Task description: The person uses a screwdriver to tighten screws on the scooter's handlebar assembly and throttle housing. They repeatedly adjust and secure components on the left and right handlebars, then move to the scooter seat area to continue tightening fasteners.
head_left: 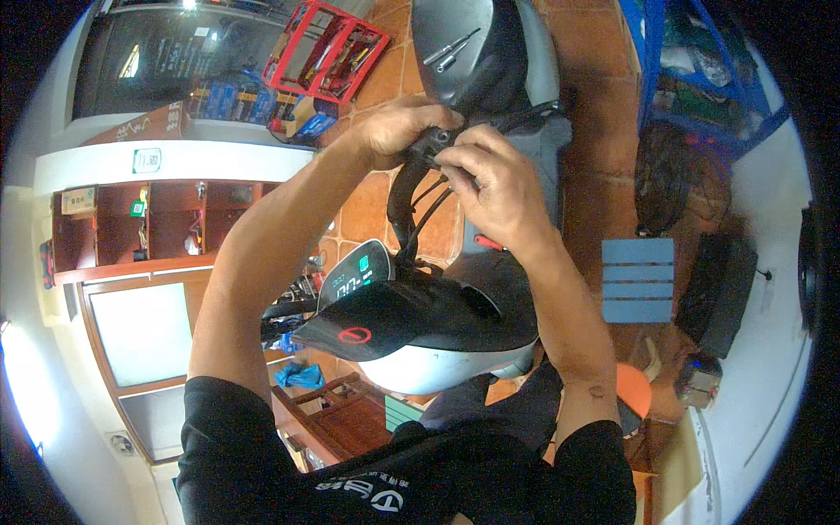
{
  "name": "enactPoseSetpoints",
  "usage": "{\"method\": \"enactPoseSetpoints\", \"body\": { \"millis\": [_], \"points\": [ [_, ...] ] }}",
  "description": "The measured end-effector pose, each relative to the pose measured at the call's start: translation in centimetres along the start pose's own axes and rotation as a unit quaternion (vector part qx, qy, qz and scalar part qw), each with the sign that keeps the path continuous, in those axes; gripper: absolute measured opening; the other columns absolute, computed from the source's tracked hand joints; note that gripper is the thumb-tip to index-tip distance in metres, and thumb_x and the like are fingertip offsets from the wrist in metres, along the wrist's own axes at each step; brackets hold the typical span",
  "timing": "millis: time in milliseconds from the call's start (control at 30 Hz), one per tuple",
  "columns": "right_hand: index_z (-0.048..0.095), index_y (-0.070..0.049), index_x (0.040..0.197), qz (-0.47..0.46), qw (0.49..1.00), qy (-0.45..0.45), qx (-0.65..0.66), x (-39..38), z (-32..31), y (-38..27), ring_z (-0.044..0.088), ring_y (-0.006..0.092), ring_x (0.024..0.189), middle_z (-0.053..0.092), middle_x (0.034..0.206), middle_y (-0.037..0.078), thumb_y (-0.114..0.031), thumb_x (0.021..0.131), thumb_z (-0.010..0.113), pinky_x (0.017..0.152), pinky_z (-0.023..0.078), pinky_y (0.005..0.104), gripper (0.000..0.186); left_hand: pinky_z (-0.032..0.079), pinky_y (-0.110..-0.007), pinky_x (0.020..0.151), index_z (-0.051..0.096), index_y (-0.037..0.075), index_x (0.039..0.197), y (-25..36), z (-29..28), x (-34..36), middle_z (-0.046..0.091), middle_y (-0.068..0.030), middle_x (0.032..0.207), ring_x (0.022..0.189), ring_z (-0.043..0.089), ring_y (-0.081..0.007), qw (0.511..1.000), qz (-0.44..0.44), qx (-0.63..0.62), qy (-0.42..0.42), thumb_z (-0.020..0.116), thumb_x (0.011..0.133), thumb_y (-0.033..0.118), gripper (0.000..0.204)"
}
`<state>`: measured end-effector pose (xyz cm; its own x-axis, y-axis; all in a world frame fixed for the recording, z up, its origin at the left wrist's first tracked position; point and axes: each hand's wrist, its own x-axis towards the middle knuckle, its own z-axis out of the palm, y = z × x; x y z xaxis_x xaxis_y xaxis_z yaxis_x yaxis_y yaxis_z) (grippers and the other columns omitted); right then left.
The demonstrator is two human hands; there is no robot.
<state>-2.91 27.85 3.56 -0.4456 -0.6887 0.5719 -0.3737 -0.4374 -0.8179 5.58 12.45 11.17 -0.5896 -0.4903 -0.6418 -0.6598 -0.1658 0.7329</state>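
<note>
Both hands are at a black fitting (pixel 430 144) at the upper end of a dark handlebar tube with cables (pixel 407 206). My left hand (pixel 402 131) grips its left side, fingers curled over the top. My right hand (pixel 490 179) has its fingers bent and pressed against the right side; any small piece between the fingertips is hidden. Below lie a lit scooter display (pixel 354 276) and the black front cowl (pixel 394 324). A red-handled tool (pixel 488 241) rests on the scooter body beside my right wrist. Metal tools (pixel 451 48) lie in a grey panel above my hands.
A red toolbox (pixel 325 48) stands upper left near blue boxes. Wooden cubbies (pixel 166 227) line the left wall. At right are blue bags (pixel 700 70), a dark bag (pixel 661 175), a slatted blue mat (pixel 637 280) and an orange round object (pixel 630 394).
</note>
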Motion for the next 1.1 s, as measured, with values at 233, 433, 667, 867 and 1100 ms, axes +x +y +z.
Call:
{"method": "enactPoseSetpoints", "body": {
  "millis": [233, 433, 667, 867, 1100],
  "points": [
    [0.065, -0.006, 0.085, 0.005, 0.999, -0.031, -0.024, 0.8, 0.2, 0.3, 0.062, 0.0298, 0.076, 0.061, 0.083, 0.01, -0.004, 0.073, 0.072, 0.066, 0.05, 0.0377, 0.013, 0.054, -0.029, 0.067, 0.063, -0.002, 0.098, -0.3, -0.2, 0.0, 0.065, -0.0093, 0.087, 0.075, 0.064, -0.0159, 1.0, 0.016, -0.02, -0.013, 0.064, 0.083, 0.023, 0.029],
    [0.061, -0.007, 0.083, 0.205, 0.975, -0.074, -0.031, 2.9, -1.2, -1.6, 0.062, 0.0295, 0.066, 0.059, 0.069, 0.011, -0.019, 0.063, 0.083, 0.06, 0.049, 0.0401, 0.031, 0.053, -0.027, 0.066, 0.061, 0.001, 0.105, -0.6, 0.2, -0.8, 0.065, -0.0089, 0.091, 0.074, 0.063, -0.0142, 0.996, 0.035, -0.044, -0.066, 0.056, 0.091, 0.024, 0.028],
    [0.064, -0.008, 0.083, 0.215, 0.963, -0.144, -0.072, 3.2, -1.1, -1.8, 0.066, 0.0301, 0.074, 0.065, 0.075, 0.011, -0.024, 0.07, 0.077, 0.065, 0.052, 0.0392, 0.025, 0.053, -0.027, 0.063, 0.062, -0.002, 0.104, -0.2, 1.1, -1.2, 0.066, -0.0108, 0.091, 0.074, 0.064, -0.0171, 0.998, 0.044, -0.047, -0.016, 0.055, 0.09, 0.019, 0.027],
    [0.065, -0.008, 0.08, 0.071, 0.995, -0.026, -0.069, 1.1, 0.2, -0.2, 0.064, 0.0298, 0.07, 0.064, 0.074, 0.011, -0.02, 0.077, 0.072, 0.062, 0.05, 0.0404, 0.015, 0.054, -0.031, 0.063, 0.062, -0.007, 0.098, -0.3, 1.3, -0.6, 0.065, -0.0144, 0.087, 0.073, 0.064, -0.0185, 0.996, 0.028, -0.05, 0.061, 0.066, 0.084, 0.018, 0.029],
    [0.06, -0.006, 0.074, 0.18, 0.978, -0.076, -0.073, 2.0, -0.6, -1.5, 0.064, 0.0318, 0.071, 0.064, 0.071, 0.013, -0.023, 0.075, 0.074, 0.063, 0.05, 0.0417, 0.023, 0.051, -0.031, 0.061, 0.063, -0.001, 0.098, 0.0, 1.2, -0.7, 0.065, -0.0095, 0.082, 0.07, 0.062, -0.017, 0.998, 0.013, -0.008, 0.063, 0.065, 0.084, 0.025, 0.029]
  ]
}}
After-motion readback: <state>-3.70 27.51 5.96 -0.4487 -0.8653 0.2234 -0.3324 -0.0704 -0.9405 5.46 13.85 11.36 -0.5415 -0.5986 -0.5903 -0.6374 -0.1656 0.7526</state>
